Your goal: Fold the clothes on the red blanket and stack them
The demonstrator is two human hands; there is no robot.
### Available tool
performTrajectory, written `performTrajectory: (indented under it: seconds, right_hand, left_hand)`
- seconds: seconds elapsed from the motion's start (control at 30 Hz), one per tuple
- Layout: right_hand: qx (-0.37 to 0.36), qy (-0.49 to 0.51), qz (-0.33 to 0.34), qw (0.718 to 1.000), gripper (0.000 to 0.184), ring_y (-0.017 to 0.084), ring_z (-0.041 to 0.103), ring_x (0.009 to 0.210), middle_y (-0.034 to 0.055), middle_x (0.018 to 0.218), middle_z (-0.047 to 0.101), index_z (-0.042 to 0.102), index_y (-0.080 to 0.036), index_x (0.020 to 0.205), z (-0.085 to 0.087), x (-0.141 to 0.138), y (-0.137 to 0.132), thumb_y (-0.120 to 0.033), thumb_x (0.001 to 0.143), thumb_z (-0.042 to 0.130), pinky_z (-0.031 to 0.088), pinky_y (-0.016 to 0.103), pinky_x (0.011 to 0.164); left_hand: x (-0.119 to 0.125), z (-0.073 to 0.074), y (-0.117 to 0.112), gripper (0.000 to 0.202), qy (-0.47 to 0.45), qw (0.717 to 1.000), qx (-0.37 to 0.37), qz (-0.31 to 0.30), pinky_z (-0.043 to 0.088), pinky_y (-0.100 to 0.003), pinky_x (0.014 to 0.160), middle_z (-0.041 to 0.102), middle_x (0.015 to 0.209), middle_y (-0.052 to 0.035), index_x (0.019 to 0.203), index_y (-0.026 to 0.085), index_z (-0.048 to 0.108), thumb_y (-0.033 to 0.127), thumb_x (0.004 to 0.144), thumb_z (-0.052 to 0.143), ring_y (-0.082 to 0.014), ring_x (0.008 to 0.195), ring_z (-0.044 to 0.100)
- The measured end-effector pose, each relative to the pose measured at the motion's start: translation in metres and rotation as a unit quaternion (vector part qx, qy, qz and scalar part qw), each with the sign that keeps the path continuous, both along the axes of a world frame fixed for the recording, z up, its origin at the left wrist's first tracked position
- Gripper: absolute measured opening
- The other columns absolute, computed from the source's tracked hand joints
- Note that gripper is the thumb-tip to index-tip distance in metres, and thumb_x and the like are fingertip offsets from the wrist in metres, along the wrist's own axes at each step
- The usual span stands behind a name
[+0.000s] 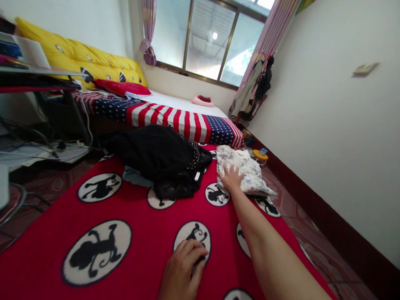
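Note:
A folded white garment with grey floral print (246, 171) lies at the far right of a red blanket (150, 246). On its left part my right hand (231, 177) rests palm down, with the fingers spread. Close to me, my left hand (184, 266) is over the blanket, its fingers loosely curved and the thumb apart from them, with nothing visible in it. A heap of black clothing (156, 150) with a studded trim lies further off to the left. Part of a light blue cloth (137, 177) sticks out from under the heap.
Beyond the blanket stands a bed with a stars-and-stripes cover (168, 118), a red pillow (125, 87) and a long yellow cushion (87, 58). A desk with cables (40, 75) is at the left. A yellow stool (260, 155) and hanging clothes (256, 87) are near the right wall.

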State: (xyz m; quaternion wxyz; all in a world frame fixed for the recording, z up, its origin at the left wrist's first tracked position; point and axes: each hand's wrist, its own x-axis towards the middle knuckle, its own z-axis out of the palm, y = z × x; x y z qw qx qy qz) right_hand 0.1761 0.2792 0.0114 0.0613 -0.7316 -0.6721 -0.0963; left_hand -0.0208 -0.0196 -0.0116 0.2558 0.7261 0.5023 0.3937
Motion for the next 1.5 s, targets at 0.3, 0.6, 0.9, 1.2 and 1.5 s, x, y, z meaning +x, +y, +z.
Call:
performTrajectory:
  seconds: [0.3,0.6,0.9,1.2,1.5]
  right_hand:
    - [-0.036,0.055,0.027,0.997,0.059,0.036,0.049,0.125,0.0154,0.134,0.058,0.063,-0.025,0.126,0.054,0.002,0.015,-0.064,0.081,0.059,0.022,0.062,0.107]
    - [0.087,0.103,-0.139,0.981,0.061,0.042,0.037,0.132,0.0263,0.145,0.041,0.048,-0.014,0.14,0.038,0.049,-0.012,-0.054,0.096,0.033,0.022,0.073,0.098]
    - [0.134,0.112,-0.155,0.972,0.06,0.038,0.022,0.143,0.0238,0.155,0.027,0.042,-0.013,0.145,0.01,0.04,-0.036,-0.048,0.096,0.036,0.018,0.064,0.108]
    - [0.0,0.115,0.211,0.971,0.054,0.031,0.021,0.146,0.0118,0.156,0.033,0.047,-0.02,0.143,-0.019,-0.042,-0.122,-0.046,0.096,0.043,0.017,0.054,0.115]
    - [-0.014,0.177,0.237,0.955,0.05,0.03,0.027,0.144,0.0124,0.154,0.037,0.05,-0.02,0.14,-0.016,-0.056,-0.157,-0.038,0.093,0.05,0.019,0.055,0.115]
  left_hand:
    - [-0.003,-0.003,0.001,0.022,-0.009,1.0,0.015,-0.017,0.053,-0.03,0.084,0.069,0.101,-0.0051,0.098,0.024,0.068,0.011,0.085,0.055,-0.0187,0.097,0.063]
    - [-0.001,-0.001,0.0,0.02,-0.008,1.0,-0.003,-0.009,0.053,-0.031,0.084,0.069,0.1,-0.0055,0.097,0.024,0.07,0.015,0.087,0.055,-0.0193,0.097,0.063]
    - [-0.001,0.002,0.002,0.019,-0.004,1.0,0.003,0.004,0.053,-0.032,0.083,0.07,0.098,-0.0054,0.093,0.025,0.071,0.016,0.087,0.055,-0.0196,0.095,0.064]
    - [-0.002,-0.001,0.002,0.018,0.006,1.0,0.013,0.008,0.053,-0.033,0.086,0.07,0.099,-0.0049,0.093,0.025,0.072,0.017,0.086,0.057,-0.0197,0.096,0.065]
    - [-0.002,0.001,0.001,0.02,0.001,1.0,0.018,0.01,0.054,-0.034,0.086,0.071,0.098,-0.0069,0.092,0.025,0.073,0.017,0.086,0.055,-0.0205,0.095,0.066]
